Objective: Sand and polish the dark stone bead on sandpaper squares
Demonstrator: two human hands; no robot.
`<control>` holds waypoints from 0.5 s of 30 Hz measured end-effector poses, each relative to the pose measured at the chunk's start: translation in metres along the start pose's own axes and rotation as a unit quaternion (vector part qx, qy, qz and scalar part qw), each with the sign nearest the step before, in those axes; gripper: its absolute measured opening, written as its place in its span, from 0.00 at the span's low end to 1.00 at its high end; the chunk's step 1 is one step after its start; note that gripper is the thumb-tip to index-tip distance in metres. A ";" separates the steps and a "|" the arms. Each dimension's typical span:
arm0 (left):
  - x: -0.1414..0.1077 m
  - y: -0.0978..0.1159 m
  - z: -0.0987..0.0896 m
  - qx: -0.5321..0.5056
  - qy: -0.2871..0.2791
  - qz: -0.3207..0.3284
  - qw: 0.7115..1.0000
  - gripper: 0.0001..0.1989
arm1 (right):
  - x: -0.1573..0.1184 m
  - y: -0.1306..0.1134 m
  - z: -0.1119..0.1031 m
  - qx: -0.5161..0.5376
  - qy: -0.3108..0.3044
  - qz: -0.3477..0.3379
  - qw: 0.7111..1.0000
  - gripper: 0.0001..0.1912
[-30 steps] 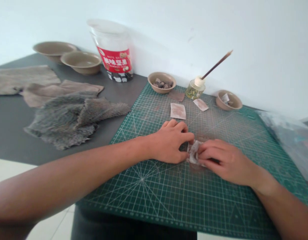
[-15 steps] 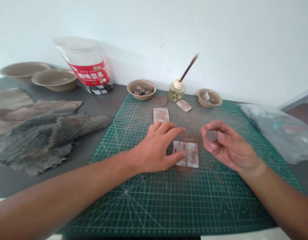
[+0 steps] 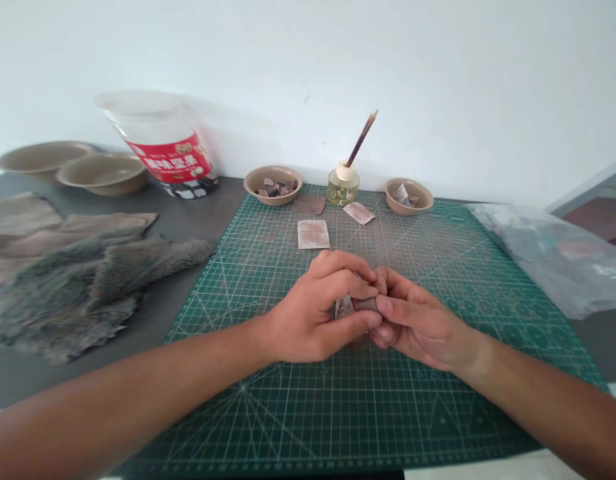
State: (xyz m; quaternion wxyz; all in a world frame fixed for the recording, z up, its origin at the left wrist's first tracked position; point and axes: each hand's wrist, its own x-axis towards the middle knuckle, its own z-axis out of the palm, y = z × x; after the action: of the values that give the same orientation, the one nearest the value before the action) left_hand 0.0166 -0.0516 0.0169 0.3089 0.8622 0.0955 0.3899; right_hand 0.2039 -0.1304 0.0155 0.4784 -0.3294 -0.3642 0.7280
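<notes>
A small grey-brown stone piece [image 3: 366, 304] is pinched between the fingers of my right hand [image 3: 423, 327]. From the other side, my left hand [image 3: 313, 313] closes its thumb and fingertips on the same piece, so the two hands meet. Most of the stone is hidden by fingers. Beneath them, a corner of a whitish, brown-stained sandpaper sheet [image 3: 343, 307] shows through the gap of my left hand. Farther back lie another stained square sheet [image 3: 313, 235], a tilted smaller one [image 3: 359, 213] and a brown sheet [image 3: 309, 204].
A green cutting mat [image 3: 268, 427] covers the table. Along the wall stand a bowl of stone pieces [image 3: 273, 199], a glass jar with a brush [image 3: 343, 188] and a bowl with scraps [image 3: 409, 208]. Leftward are a plastic tub [image 3: 163, 150] and grey cloths [image 3: 63, 287]; rightward, a plastic bag [image 3: 553, 253].
My right hand has moved left with the stone piece to meet my left hand. My left fingers, spread apart before, have closed on the piece. The view has shifted slightly.
</notes>
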 end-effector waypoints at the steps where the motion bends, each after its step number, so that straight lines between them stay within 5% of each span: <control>1: 0.000 0.000 0.000 -0.028 -0.010 -0.014 0.999 0.05 | 0.000 0.001 0.000 -0.001 -0.002 -0.001 1.000 0.17; 6: 0.000 0.002 0.002 -0.073 -0.019 -0.057 0.996 0.04 | 0.003 0.003 -0.001 -0.042 -0.023 -0.011 0.999 0.17; 10: 0.000 -0.001 0.003 -0.045 0.027 -0.134 0.990 0.10 | 0.002 -0.008 -0.011 -0.229 0.000 -0.044 0.972 0.13; 12: 0.001 -0.004 0.001 -0.009 0.021 -0.215 0.976 0.14 | 0.002 -0.019 -0.022 -0.402 0.083 -0.083 0.908 0.13; 15: 0.003 -0.007 -0.004 0.058 -0.036 -0.305 0.950 0.21 | 0.001 -0.034 -0.039 -0.632 0.181 -0.100 0.747 0.11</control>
State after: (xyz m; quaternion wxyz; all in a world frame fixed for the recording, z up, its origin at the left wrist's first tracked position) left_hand 0.0157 -0.0429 0.0165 0.3658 0.8220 0.3651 0.2392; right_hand 0.2517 -0.1120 0.0236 0.2875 -0.6440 -0.6784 0.2058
